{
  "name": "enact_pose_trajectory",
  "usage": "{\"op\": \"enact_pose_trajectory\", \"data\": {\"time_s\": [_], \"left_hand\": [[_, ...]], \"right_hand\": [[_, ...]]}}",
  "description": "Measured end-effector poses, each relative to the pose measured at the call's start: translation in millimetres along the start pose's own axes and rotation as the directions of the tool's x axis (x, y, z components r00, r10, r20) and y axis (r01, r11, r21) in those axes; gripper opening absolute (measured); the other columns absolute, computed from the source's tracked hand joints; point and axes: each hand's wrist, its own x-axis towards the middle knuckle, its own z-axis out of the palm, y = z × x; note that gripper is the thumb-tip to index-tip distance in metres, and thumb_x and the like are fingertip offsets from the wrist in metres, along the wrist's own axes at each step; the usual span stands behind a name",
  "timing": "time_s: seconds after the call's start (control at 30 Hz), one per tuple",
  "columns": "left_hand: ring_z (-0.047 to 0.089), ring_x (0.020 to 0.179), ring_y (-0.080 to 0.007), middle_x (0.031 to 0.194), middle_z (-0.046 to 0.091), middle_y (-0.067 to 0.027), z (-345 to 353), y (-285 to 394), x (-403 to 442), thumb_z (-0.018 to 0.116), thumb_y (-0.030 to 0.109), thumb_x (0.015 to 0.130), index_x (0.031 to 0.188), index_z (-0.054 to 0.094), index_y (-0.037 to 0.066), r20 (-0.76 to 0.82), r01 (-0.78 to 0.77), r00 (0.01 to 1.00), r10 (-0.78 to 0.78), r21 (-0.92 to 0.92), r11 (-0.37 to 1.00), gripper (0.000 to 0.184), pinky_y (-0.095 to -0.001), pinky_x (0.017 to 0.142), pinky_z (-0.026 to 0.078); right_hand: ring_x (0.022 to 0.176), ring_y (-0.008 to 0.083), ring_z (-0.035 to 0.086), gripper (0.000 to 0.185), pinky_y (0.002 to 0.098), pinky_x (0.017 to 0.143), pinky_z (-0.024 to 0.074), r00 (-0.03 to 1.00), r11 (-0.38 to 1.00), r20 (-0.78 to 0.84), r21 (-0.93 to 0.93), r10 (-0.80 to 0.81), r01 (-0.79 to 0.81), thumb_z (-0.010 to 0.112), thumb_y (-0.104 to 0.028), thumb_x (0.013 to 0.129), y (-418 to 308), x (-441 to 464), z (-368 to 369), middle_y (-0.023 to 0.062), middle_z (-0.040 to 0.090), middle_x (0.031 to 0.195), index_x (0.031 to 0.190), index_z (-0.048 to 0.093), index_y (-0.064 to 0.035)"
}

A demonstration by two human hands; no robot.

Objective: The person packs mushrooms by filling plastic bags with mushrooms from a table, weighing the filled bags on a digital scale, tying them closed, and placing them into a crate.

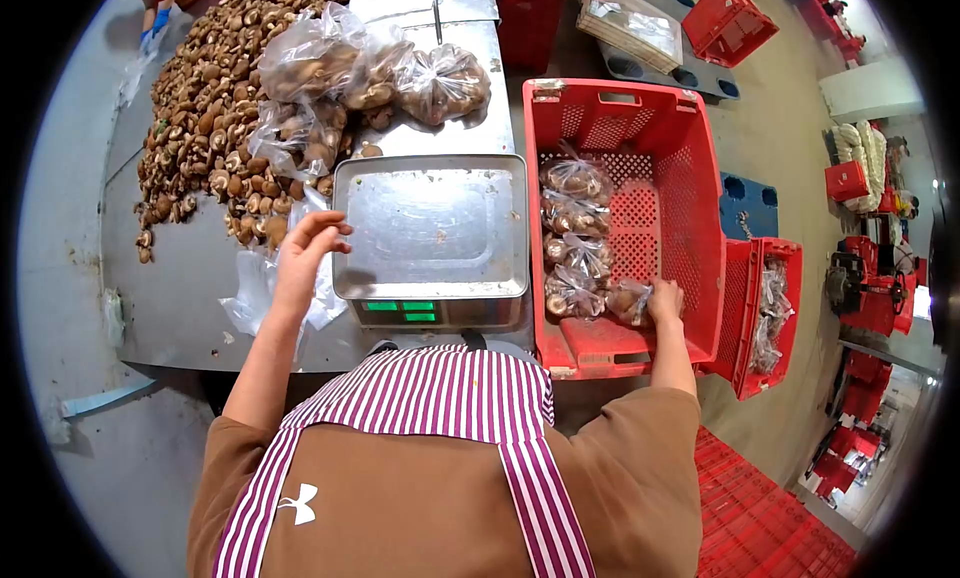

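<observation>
Inside the red crate [690, 218], my right hand [667, 303] grips the end of a clear bag of mushrooms [628, 301] at the near side. Several other bagged mushrooms [578, 218] lie along the crate's left wall. My left hand [312, 246] hovers by the left edge of the scale's metal pan [430, 223], fingers apart and slightly bent, holding nothing. No load sits on the pan, and green displays [400, 306] glow below it. Thin clear plastic bags [325, 303] lie beneath my left forearm.
A large heap of loose brown mushrooms [215, 98] covers the table's far left. Filled bags [440, 83] stand behind the scale. Another red crate [775, 323] with bags is at the right, beside blue pallets [750, 206]. A person's blue-gloved hand [157, 23] shows at the top left.
</observation>
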Motion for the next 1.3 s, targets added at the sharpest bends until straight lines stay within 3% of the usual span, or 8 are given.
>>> {"op": "enact_pose_trajectory", "data": {"time_s": [0.47,0.53,0.7,0.8,0.9,1.03,1.2,1.3], "left_hand": [[0.064,0.083,-0.0138,0.1,0.068,-0.0079,-35.1,-31.5,7.7,0.055,0.012,0.097,0.117,0.062,0.0,-0.136,0.09,0.987,-0.083,0.045,0.995,0.024,-0.0294,0.08,0.053],[0.064,0.084,-0.0142,0.1,0.068,-0.0079,-37.2,-28.9,11.2,0.055,0.012,0.097,0.118,0.061,0.0,-0.183,0.061,0.982,-0.05,0.054,0.997,0.025,-0.0292,0.08,0.053],[0.062,0.095,-0.0148,0.121,0.061,-0.0103,-70.6,-45.5,39.6,0.058,0.014,0.095,0.13,0.055,0.003,-0.344,-0.068,0.934,0.097,0.095,0.993,0.037,-0.0312,0.082,0.054],[0.063,0.086,-0.0141,0.118,0.059,-0.0085,-97.8,-59.8,73.8,0.058,0.007,0.093,0.137,0.048,0.006,-0.495,-0.131,0.851,0.176,0.125,0.983,0.046,-0.0308,0.073,0.055],[0.06,0.079,-0.0111,0.132,0.043,-0.0126,-116.2,-56.8,106.6,0.064,0.004,0.084,0.138,0.046,0.003,-0.56,-0.138,0.77,0.306,0.322,0.937,0.057,-0.0249,0.065,0.052],[0.064,0.101,-0.0378,0.125,0.059,-0.0229,-121.7,-50.5,152.3,0.075,0.036,0.079,0.133,0.054,0.004,-0.581,0.072,0.6,0.55,0.723,0.687,0.066,-0.0453,0.09,0.048],[0.068,0.087,-0.028,0.085,0.071,-0.0125,-154.4,-59.9,200.1,0.072,0.031,0.083,0.101,0.072,0.004,-0.674,0.26,0.735,0.071,0.378,0.888,0.033,-0.0391,0.082,0.051],[0.062,0.074,-0.0132,0.082,0.069,-0.0055,-147.8,-25.7,197.7,0.061,0.016,0.093,0.093,0.069,0.0,-0.57,-0.261,0.794,0.21,-0.008,0.965,0.018,-0.0297,0.071,0.05]], "right_hand": [[0.121,0.0364,0.051,0.033,0.0473,0.105,0.0371,0.986,0.984,0.082,-0.122,0.142,-0.131,0.045,-0.02,0.094,12.6,30.8,49.6,0.0162,0.061,0.124,0.114,0.071,-0.0143],[0.114,0.0344,0.058,0.03,0.0458,0.103,0.0408,0.99,0.955,0.138,-0.294,0.002,0.039,0.048,-0.02,0.094,10.0,32.0,45.6,0.0159,0.067,0.115,0.114,0.07,-0.0184],[0.095,0.0407,0.066,0.038,0.0515,0.081,0.0524,0.995,1.0,0.096,-0.024,0.003,0.0,0.056,-0.042,0.09,-12.3,46.4,32.9,0.0206,0.069,0.103,0.12,0.067,-0.0216],[0.113,0.0428,0.057,0.033,0.0516,0.093,0.0464,0.99,0.972,0.063,0.19,0.128,-0.138,0.052,-0.025,0.093,-48.8,33.4,5.7,0.0226,0.061,0.121,0.121,0.064,-0.0126],[0.094,0.0429,0.063,0.021,0.0466,0.084,0.0484,0.984,0.931,-0.181,0.359,0.0,0.066,0.056,-0.011,0.088,-34.4,47.2,44.1,0.0228,0.068,0.098,0.103,0.069,-0.0037],[0.091,0.0374,0.065,0.021,0.0427,0.083,0.0488,0.982,0.876,-0.187,0.474,0.001,0.089,0.055,-0.008,0.087,-40.0,51.4,49.0,0.0219,0.069,0.096,0.101,0.068,-0.0005],[0.092,0.0355,0.065,0.023,0.0426,0.084,0.0484,0.978,0.776,-0.205,0.613,-0.025,0.149,0.053,-0.012,0.089,-42.3,37.6,35.3,0.0192,0.069,0.098,0.102,0.068,-0.0016],[0.089,0.0302,0.065,0.021,0.0398,0.083,0.0488,0.969,0.719,-0.245,0.676,0.017,0.159,0.052,-0.01,0.09,-47.6,20.3,19.3,0.0163,0.07,0.097,0.101,0.067,0.0001]]}}
